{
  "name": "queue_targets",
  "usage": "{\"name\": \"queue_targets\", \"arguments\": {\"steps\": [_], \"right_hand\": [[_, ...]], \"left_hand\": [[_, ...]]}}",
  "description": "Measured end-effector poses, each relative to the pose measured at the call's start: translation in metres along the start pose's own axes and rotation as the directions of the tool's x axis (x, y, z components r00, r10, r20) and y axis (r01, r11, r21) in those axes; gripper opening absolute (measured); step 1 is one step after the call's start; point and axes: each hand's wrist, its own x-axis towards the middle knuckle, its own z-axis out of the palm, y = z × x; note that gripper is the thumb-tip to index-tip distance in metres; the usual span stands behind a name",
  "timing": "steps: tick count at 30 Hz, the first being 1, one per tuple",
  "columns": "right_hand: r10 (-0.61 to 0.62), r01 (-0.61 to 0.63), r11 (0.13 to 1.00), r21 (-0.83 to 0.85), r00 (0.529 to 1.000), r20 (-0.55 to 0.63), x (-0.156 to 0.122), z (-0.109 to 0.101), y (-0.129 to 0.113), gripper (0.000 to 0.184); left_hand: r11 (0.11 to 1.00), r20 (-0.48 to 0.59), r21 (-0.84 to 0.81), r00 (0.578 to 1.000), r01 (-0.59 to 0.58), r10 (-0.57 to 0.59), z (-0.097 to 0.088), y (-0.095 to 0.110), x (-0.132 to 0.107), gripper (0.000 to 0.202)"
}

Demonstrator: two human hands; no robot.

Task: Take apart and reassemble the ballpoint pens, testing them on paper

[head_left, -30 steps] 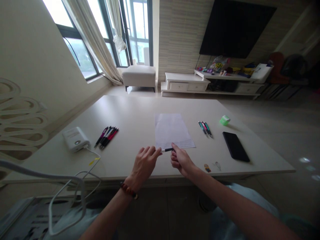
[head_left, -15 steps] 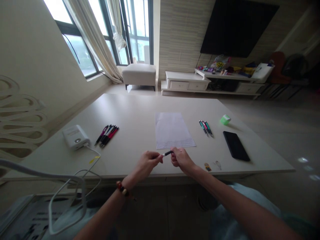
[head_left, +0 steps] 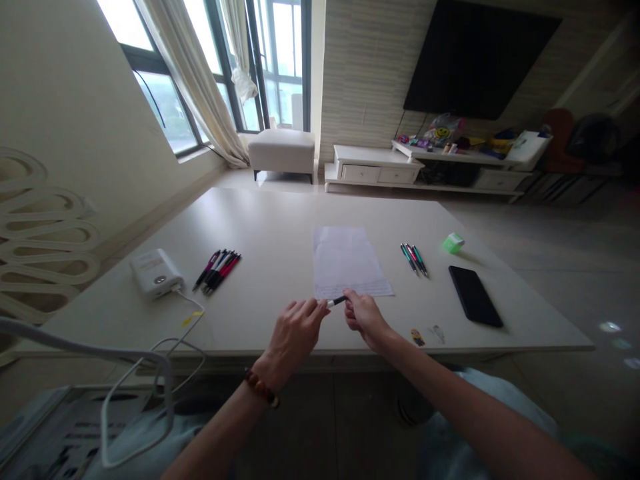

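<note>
A black and white pen point(head_left: 338, 301) is held between both hands, just over the near edge of the paper sheet point(head_left: 347, 257). My left hand point(head_left: 297, 330) is closed around its white end, with a beaded bracelet point(head_left: 261, 388) on the wrist. At the black end, my right hand point(head_left: 367, 318) is closed too, thumb and finger pinching the tip. To the left lies a cluster of several pens point(head_left: 218, 271). Three more pens point(head_left: 414, 260), green and red, rest right of the paper.
A white power bank point(head_left: 157, 275) with a cable point(head_left: 193, 324) sits on the table's left. On the right are a black phone point(head_left: 475, 295), a green-and-white small object point(head_left: 453, 243), a yellow cartoon sticker point(head_left: 417, 337) and a small clear piece point(head_left: 439, 333). The table's front edge runs below my hands.
My left hand has turned over so its back faces up, still on the pen's white end. The right hand keeps its pinch. The view has shifted slightly.
</note>
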Motion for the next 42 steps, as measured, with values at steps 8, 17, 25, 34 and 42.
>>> {"name": "queue_targets", "arguments": {"steps": [8, 17, 25, 34, 42], "right_hand": [[-0.094, 0.1, 0.993, -0.063, 0.992, 0.086, 0.002, -0.005, -0.005, 0.034], [-0.209, 0.381, 0.835, -0.398, 0.887, 0.411, -0.006, -0.025, -0.039, 0.04], [-0.206, 0.445, 0.738, -0.507, 0.864, 0.459, -0.002, -0.036, -0.044, 0.036], [-0.182, 0.424, 0.745, -0.515, 0.872, 0.455, -0.001, -0.037, -0.039, 0.028], [-0.234, 0.427, 0.794, -0.432, 0.872, 0.431, -0.001, -0.03, -0.027, 0.026]], "left_hand": [[0.88, 0.151, -0.356, 0.949, 0.314, -0.277, -0.004, 0.014, 0.004, 0.034], [0.424, 0.468, -0.732, 0.846, 0.534, -0.257, -0.009, -0.005, 0.013, 0.042], [0.823, 0.268, -0.448, 0.931, 0.348, -0.248, -0.013, -0.006, 0.011, 0.028], [0.913, 0.214, -0.318, 0.957, 0.256, -0.194, -0.006, -0.009, 0.008, 0.023], [0.904, 0.279, -0.375, 0.955, 0.208, -0.104, -0.008, -0.004, 0.006, 0.029]]}}
